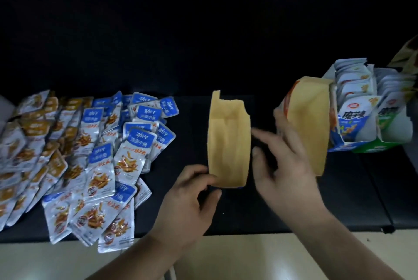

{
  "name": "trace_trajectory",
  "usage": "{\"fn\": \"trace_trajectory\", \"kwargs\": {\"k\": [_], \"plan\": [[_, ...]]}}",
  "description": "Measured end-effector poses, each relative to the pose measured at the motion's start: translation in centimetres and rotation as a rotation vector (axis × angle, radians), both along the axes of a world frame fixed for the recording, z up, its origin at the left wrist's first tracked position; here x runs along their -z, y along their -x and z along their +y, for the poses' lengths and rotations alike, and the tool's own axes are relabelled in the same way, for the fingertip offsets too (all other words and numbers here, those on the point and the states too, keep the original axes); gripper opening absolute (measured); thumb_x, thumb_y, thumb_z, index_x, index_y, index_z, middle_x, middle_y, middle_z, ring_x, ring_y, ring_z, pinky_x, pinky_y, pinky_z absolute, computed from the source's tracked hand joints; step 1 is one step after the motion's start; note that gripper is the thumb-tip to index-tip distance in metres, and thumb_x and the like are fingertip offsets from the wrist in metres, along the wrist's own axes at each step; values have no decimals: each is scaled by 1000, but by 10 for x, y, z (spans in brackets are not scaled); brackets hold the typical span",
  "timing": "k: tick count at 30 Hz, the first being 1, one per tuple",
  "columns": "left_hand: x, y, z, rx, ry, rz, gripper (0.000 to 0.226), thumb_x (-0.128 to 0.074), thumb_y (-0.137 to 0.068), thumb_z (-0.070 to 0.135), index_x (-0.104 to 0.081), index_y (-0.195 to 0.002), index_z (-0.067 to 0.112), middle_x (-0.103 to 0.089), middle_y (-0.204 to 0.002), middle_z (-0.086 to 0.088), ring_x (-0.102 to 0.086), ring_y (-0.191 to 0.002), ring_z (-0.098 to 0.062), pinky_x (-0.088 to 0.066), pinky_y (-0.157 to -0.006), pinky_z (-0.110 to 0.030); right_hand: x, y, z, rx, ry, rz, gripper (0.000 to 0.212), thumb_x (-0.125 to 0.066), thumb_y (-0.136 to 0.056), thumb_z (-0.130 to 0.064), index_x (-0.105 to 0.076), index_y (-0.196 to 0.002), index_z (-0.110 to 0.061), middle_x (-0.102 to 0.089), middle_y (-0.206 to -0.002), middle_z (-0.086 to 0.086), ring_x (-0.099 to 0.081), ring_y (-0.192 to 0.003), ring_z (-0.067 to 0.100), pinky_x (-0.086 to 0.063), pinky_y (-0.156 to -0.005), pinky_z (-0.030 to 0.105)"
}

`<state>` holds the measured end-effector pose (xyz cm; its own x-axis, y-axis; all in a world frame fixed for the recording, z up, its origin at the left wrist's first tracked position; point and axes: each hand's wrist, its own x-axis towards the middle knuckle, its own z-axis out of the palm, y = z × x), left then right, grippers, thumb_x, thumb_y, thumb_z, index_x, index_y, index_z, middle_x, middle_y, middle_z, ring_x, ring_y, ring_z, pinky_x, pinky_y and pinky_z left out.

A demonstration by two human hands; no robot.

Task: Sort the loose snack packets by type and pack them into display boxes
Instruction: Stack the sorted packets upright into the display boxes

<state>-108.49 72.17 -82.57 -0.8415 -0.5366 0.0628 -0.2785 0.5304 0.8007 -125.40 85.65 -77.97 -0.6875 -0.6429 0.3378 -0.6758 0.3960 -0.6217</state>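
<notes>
1. Empty display box (228, 141): tan card, standing on edge mid-bench (203, 53), towards the near edge. Not yet squared up.
2. Left hand (187, 191): pinches the near lower corner of that card.
3. Right hand (287, 162): fingers spread and blurred, between the card and a second tan panel (308, 126) just to its right. Whether it grips either cannot be told.
4. Loose stock: blue-topped packets (140, 141) heaped left of centre. Brown-topped packets (38, 130) lie at the left edge, and the two overlap where they meet.
5. Filled stock: blue display box (337, 144) and green display box (371, 147) at the right edge, packets upright in rows.
6. Handling note, by judgement: the box is being opened out. Keep the left pinch low as an anchor, spread the walls with the right hand, and seat the base flat before loading one type only.
7. Not determined:
   - whether the two tan panels belong to one box;
   - the box's base, which is hidden;
   - the packets cut off at the left;
   - a cropped item at the far right corner;
   - the far bench, lost in darkness.
</notes>
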Motion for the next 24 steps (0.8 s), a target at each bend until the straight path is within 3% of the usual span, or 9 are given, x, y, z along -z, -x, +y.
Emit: {"fn": "trace_trajectory", "kwargs": {"k": [2,3,5,8,12,15,18,22,24], "plan": [[-6,-9,-1,-19,-28,15,16,-76,-91,18,-75,-104,27,-58,-123,17,-67,-94,-5,-51,-72,-15,-3,-27,-9,-76,-28,-219,40,-72,-93,-15,-67,-130,-28,-16,-170,-2,-22,-147,-12,-34,-104,3],[-9,-17,-4,-56,6,19,14,-76,-90,19,-74,-102,27,-58,-124,17,-66,-97,-4,-50,-75,-15,1,-34,-13,-93,-108,-314,42,-72,-93,-20,-64,-133,-35,-7,-171,-7,-16,-144,-20,-35,-101,2],[-10,-39,-14,-133,161,-36,17,-73,-88,26,-72,-105,29,-57,-134,13,-60,-115,-7,-51,-90,-23,8,-40,-23,-78,-302,-424,49,-70,-95,-28,-55,-139,-41,7,-170,-15,-21,-143,-11,-38,-94,9],[2,-77,-31,-170,385,-283,45,-67,-83,41,-65,-127,33,-40,-161,-1,-35,-149,-31,-36,-115,-50,14,-41,-42,-31,-402,-435,55,-67,-96,-28,-47,-146,-37,8,-167,-23,-38,-143,8,-39,-88,12],[23,-96,-36,-220,416,-584,70,-52,-78,61,-47,-145,43,-25,-169,-10,-15,-155,-38,-26,-112,-71,16,-42,-69,14,-425,-475,57,-68,-95,-29,-46,-147,-35,9,-169,-16,-21,-155,19,-34,-102,21],[29,-91,-35,-245,368,-601,73,-49,-78,65,-45,-147,42,-25,-169,-10,-16,-155,-39,-28,-110,-72,-3,-52,-81,45,-287,-179,46,-71,-91,-20,-62,-136,-22,-14,-170,4,-20,-156,27,-28,-120,37],[28,-86,-37,-258,291,-515,70,-52,-81,61,-41,-148,43,-22,-171,-2,-16,-157,-38,-25,-113,-71,-10,-74,-86,-253,-253,142,44,-68,-89,-22,-67,-132,-11,-43,-158,11,-38,-149,30,-41,-114,56],[9,-91,-49,-298,248,-284,56,-56,-85,50,-52,-140,40,-36,-165,1,-34,-153,-29,-44,-107,-61,-4,-93,-99,-343,-523,142,59,-56,-87,-44,-63,-137,-14,-33,-166,7,-23,-156,31,-40,-112,62],[6,-103,-61,-406,282,-279,55,-54,-89,49,-52,-143,41,-35,-166,1,-33,-152,-28,-39,-107,-55,-13,-100,-115,-448,-547,262,57,-48,-88,-42,-64,-135,-14,-36,-163,13,-24,-155,36,-36,-115,63]]}}
